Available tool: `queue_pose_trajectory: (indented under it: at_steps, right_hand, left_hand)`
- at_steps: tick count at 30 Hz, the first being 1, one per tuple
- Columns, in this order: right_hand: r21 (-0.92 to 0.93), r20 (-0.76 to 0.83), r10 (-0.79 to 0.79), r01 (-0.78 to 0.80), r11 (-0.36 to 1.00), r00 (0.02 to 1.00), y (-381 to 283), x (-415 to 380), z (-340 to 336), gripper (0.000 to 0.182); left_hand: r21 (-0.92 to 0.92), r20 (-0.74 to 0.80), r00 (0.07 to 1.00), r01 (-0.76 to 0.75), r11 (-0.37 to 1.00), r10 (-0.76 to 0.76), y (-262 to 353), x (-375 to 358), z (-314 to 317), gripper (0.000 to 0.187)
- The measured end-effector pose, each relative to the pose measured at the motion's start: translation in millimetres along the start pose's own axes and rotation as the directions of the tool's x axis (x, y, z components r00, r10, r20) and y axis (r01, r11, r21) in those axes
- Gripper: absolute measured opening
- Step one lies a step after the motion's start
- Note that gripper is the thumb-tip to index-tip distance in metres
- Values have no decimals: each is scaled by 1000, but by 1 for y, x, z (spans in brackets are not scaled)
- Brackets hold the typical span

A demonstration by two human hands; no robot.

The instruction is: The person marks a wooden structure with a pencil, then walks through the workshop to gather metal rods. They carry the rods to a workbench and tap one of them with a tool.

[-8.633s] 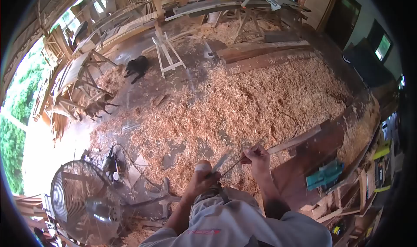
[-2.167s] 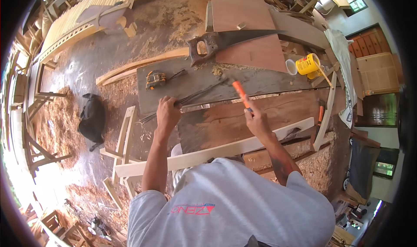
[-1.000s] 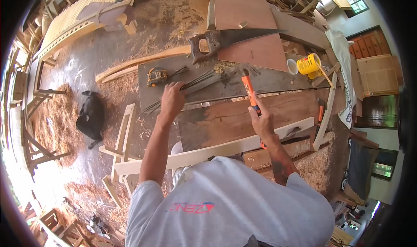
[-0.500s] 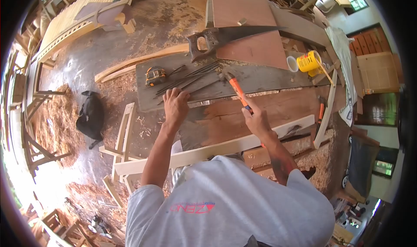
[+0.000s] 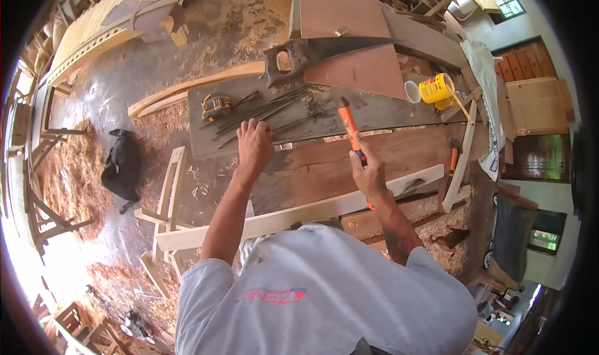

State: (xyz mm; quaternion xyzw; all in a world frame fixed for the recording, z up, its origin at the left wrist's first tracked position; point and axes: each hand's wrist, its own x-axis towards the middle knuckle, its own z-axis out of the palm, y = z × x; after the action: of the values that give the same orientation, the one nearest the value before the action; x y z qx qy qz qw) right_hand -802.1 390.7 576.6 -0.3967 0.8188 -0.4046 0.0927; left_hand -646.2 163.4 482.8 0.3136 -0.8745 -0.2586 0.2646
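My right hand (image 5: 369,171) grips a hammer (image 5: 350,129) by its orange and black handle, the head raised over the dark board (image 5: 365,108) and slightly blurred. My left hand (image 5: 254,144) is low over the board's near edge, its fingers bent and pinched on the end of a thin dark rod (image 5: 294,121). The fingertips are partly hidden. Several more thin dark rods (image 5: 274,107) lie in a loose bundle just beyond it. A yellow and black tape measure (image 5: 216,108) sits to their left. Behind them lies a handsaw (image 5: 312,55) with a dark handle.
A pale wooden strip (image 5: 306,216) crosses in front of my body. To the right are a tipped yellow container (image 5: 435,89) and a second orange-handled tool (image 5: 452,161). A reddish panel (image 5: 349,18) lies at the back. A black bag (image 5: 120,167) and wood shavings (image 5: 78,186) cover the floor at left.
The hammer has lifted away from the rods and tilted more upright in my right hand. My left hand stays at the rods. The whole view has shifted slightly.
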Motion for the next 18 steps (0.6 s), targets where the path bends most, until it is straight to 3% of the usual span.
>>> queue_pose_trajectory:
  at_steps: [2, 6, 9, 11, 12, 14, 18]
  right_hand:
    - [-50, 140, -104, 112, 992, 985, 21, 6, 2, 50]
    - [-125, 76, -77, 86, 988, 994, 15, -4, -1, 51]
    - [-46, -15, -30, 29, 999, 999, 9, -4, 1, 50]
    - [-122, 151, 21, -2, 992, 988, 21, 0, 1, 48]
    - [-123, 141, 16, 2, 992, 990, 22, -1, 2, 48]
    - [-94, 9, -166, 166, 982, 986, 17, 2, 2, 48]
    - [-83, -49, -202, 198, 977, 978, 10, 5, 6, 49]
  left_hand:
    - [4, 18, 1000, -14, 1000, 14, -1, 4, 6, 6]
    - [-18, 44, 999, 5, 1000, -4, -4, -3, 9, 9]
    - [-46, 2, 1000, -6, 999, 6, -1, 1, 5, 12]
    - [-81, -32, 999, -16, 997, 14, 1, 1, 0, 12]
    - [-81, -37, 999, -26, 996, 23, -1, 1, -1, 12]
    - [-85, -11, 1000, -19, 996, 19, -4, -1, -1, 10]
    - [-92, -7, 1000, -6, 996, 5, -2, 0, 1, 9]
